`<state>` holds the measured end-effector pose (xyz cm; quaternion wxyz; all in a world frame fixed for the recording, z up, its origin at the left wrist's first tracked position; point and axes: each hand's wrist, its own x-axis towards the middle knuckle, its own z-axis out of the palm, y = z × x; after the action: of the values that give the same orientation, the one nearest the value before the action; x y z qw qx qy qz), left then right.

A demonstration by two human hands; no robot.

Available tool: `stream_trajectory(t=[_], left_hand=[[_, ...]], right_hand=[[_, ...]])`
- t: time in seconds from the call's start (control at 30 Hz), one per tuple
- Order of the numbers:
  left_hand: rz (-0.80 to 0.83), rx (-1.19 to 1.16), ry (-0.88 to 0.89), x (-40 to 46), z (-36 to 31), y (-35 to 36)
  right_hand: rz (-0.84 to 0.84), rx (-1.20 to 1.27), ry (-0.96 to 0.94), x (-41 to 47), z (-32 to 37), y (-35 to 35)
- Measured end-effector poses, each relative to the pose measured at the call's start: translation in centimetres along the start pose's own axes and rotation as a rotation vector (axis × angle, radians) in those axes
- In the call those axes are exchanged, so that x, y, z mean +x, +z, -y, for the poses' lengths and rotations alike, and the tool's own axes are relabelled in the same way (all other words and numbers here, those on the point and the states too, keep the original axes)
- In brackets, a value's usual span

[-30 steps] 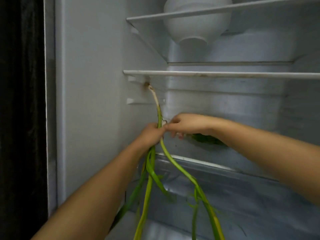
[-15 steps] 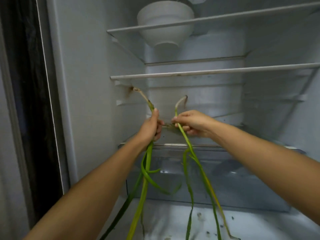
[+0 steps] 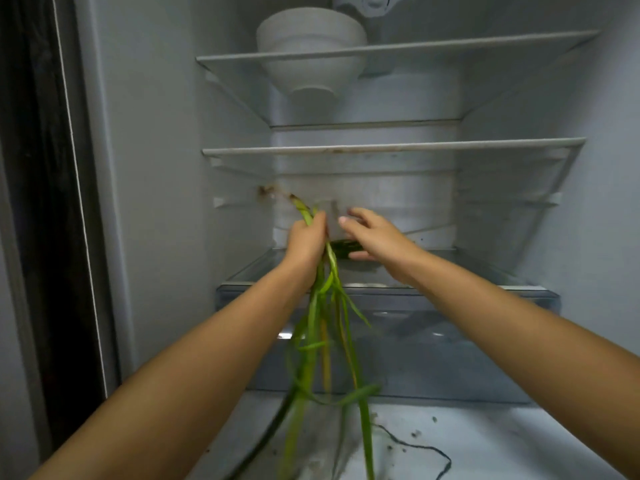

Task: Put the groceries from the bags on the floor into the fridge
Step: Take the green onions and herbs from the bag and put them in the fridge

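The fridge stands open in front of me. My left hand (image 3: 306,242) grips a bunch of long green onions (image 3: 320,327) near their root ends. The roots point up and left toward the fridge wall, and the leaves hang down past the crisper drawer (image 3: 450,348). My right hand (image 3: 372,235) hovers just right of the bunch with its fingers straight, holding nothing. A dark green vegetable (image 3: 346,252) lies on the lower glass shelf (image 3: 485,271) behind my hands, partly hidden by them.
A white bowl (image 3: 311,50) sits on the top shelf (image 3: 398,50). The middle shelf (image 3: 391,147) holds nothing I can see. Dirt specks and a dark string lie on the fridge floor (image 3: 485,445). The dark door gap (image 3: 38,202) runs along the left.
My right hand has let go of its green onion stalk and opened. All the stalks are now gathered in my left hand. The view has pulled back and tilted up.
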<state>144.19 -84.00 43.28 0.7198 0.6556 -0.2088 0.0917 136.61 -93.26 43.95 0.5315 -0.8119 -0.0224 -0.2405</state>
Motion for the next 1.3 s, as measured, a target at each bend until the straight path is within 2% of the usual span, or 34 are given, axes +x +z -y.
stream_trajectory(t=[0.07,0.13,0.23,0.3,0.33,0.47,0.6,0.67,0.73,0.8,0.9,1.0,1.07,1.17,1.23,1.3], left_hand=[[-0.130,-0.173,-0.064,0.7,-1.2,0.5],[-0.150,-0.383,-0.122,1.5,-2.3,1.1],[-0.043,-0.654,-0.229,2.3,-3.4,1.8],[0.052,-0.699,-0.326,2.9,-3.3,1.6],[0.099,-0.687,-0.385,3.2,-3.2,1.2],[0.207,-0.648,-0.566,3.9,-2.0,-0.6],[0.194,-0.701,-0.609,5.9,-0.6,-1.1],[0.193,-0.686,-0.624,7.0,0.0,-1.1],[0.202,-0.644,-0.627,8.2,0.5,-1.0],[0.175,-0.565,-0.616,9.9,1.3,-0.9],[0.136,-0.429,-0.584,12.8,3.1,-0.9],[0.113,-0.235,-0.599,14.7,5.0,-1.2],[0.113,-0.050,-0.618,15.8,6.6,-1.7],[0.141,0.164,-0.654,16.5,8.3,-2.5],[0.142,0.353,-0.558,16.6,8.7,-2.2],[0.132,0.621,-0.331,16.4,8.5,-1.6]], right_hand=[[0.212,0.179,0.108,-1.5,-0.4,0.4],[0.400,0.269,0.217,-3.0,-0.5,0.8],[0.421,0.330,0.301,-2.9,-0.5,-0.5],[0.418,0.223,0.314,-1.9,0.0,-3.2],[0.408,0.069,0.286,-1.3,0.3,-4.8],[0.304,-0.926,0.078,1.5,2.3,-10.9],[0.157,-1.382,0.007,5.0,4.0,-13.7],[0.050,-1.562,-0.126,6.9,3.3,-14.3],[-0.034,-1.628,-0.322,8.4,1.4,-14.8],[-0.032,-1.588,-0.453,9.5,-1.5,-15.2],[0.095,-1.566,-0.472,11.3,-5.8,-15.2],[0.181,-1.655,-0.286,13.3,-9.3,-15.2],[0.255,-1.745,-0.086,14.4,-11.1,-15.9],[0.342,-1.741,0.133,15.0,-13.4,-17.7],[0.353,-1.712,0.206,15.1,-14.7,-18.3],[0.341,-1.704,0.225,15.4,-14.6,-18.3]])
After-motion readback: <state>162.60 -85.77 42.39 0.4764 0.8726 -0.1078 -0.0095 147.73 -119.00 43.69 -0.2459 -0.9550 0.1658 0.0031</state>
